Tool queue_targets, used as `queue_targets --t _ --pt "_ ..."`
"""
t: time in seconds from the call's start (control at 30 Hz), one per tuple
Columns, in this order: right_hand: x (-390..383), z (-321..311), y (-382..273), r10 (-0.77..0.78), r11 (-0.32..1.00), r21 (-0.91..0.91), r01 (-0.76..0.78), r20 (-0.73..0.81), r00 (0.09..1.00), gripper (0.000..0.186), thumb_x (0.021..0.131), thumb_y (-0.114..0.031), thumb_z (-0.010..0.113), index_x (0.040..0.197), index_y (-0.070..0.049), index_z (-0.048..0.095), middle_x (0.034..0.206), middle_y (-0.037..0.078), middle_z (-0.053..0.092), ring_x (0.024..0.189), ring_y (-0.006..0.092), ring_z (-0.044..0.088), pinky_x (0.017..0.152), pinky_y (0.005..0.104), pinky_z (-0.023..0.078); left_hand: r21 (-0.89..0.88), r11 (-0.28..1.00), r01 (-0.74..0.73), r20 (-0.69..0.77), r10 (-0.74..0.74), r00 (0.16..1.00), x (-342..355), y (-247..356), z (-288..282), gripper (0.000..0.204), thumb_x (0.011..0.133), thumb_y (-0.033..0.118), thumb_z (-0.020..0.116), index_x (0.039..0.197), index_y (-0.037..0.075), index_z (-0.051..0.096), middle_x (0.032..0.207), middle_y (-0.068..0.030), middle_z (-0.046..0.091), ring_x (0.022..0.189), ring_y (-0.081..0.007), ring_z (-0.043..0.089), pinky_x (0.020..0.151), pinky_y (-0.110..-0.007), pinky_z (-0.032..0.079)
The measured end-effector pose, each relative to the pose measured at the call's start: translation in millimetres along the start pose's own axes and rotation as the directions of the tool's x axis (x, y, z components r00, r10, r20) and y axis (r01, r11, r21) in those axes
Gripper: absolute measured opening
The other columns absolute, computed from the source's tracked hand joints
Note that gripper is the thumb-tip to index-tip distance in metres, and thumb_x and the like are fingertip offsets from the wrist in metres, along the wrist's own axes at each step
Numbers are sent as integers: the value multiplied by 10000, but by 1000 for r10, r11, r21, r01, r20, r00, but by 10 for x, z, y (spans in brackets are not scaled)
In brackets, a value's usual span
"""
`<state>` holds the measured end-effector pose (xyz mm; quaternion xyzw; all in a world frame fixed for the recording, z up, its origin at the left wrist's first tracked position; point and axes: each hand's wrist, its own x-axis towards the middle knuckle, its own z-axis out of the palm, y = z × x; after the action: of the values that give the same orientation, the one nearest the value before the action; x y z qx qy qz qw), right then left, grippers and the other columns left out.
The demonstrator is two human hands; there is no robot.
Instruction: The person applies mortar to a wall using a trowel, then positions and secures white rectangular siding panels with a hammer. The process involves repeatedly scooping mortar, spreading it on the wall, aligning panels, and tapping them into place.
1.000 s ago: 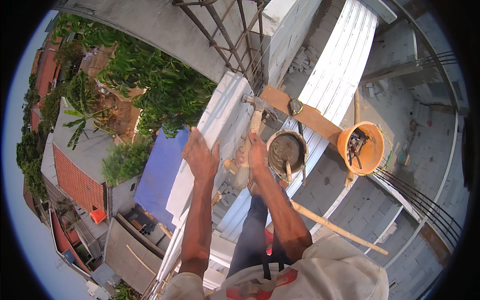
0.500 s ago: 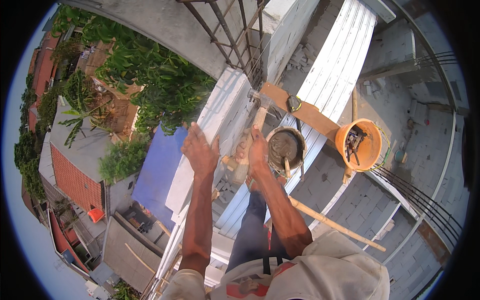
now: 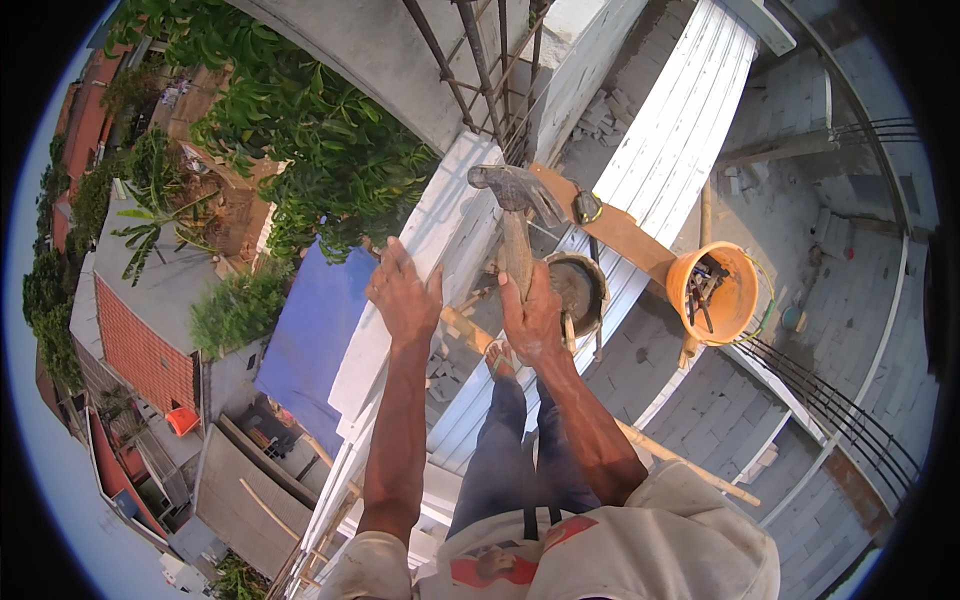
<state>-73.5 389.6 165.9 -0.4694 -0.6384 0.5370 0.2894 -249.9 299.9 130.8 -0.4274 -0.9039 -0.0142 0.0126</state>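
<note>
My right hand (image 3: 533,318) is wrapped round the wooden handle of a claw hammer (image 3: 516,235). The hammer is raised, its metal head above the inner side of a pale block wall (image 3: 455,190) and its claw pointing right. On the wall's top edge rests my left hand (image 3: 403,297), palm down with the fingers stretched out and holding nothing. Just beyond my right hand stands a dark bucket of grey mortar (image 3: 578,285), partly hidden by that hand. A tape measure (image 3: 588,207) lies on a brown plank (image 3: 640,238) further right.
An orange bucket (image 3: 742,305) with tools inside stands at the plank's right end. White ribbed sheets (image 3: 668,150) run beneath the plank. Upright rebar (image 3: 478,70) rises at the wall's far end. Left of the wall is a drop towards a blue sheet (image 3: 318,330), trees and roofs.
My right hand has lifted the hammer up and away from beside the wall, turning its head more into view. My left hand stays on the wall top.
</note>
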Motion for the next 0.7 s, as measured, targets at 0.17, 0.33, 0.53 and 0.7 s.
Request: queue_targets --t 0.17,0.33,0.53,0.7 --pt "297 -90 -69 -180 937 -279 209 126 976 327 1003 -232 639 1211 -4 532 837 246 677 728 493 679 622 540 540 -23 999 -24 -19 24 1000 17 5 8 936 896 398 782 1592 -36 331 1501 -230 475 1356 -385 477 1109 -533 350" --pt "490 -173 -171 -112 884 -408 228 289 951 282 997 -206 630 1150 -25 478 862 252 681 747 483 687 611 554 549 -2 1000 19 12 -19 1000 18 20 2 948 891 393 788 1605 -13 316 1516 -217 461 1362 -382 469 1110 -533 345" --pt "519 -202 -149 -152 844 -465 268 271 951 277 1010 -239 611 1114 -26 467 868 281 689 760 486 690 602 546 552 64 997 -32 -66 36 997 18 1 70 944 907 513 731 1587 -24 356 1481 -170 489 1277 -337 494 1062 -541 356" --pt "637 -257 -295 -159 833 -467 298 315 936 273 1009 -229 600 1091 -14 452 805 283 687 729 497 693 606 559 556 -16 1000 26 8 -26 1000 3 27 -33 907 879 376 799 1576 -19 373 1504 -201 467 1348 -379 474 1105 -542 337"
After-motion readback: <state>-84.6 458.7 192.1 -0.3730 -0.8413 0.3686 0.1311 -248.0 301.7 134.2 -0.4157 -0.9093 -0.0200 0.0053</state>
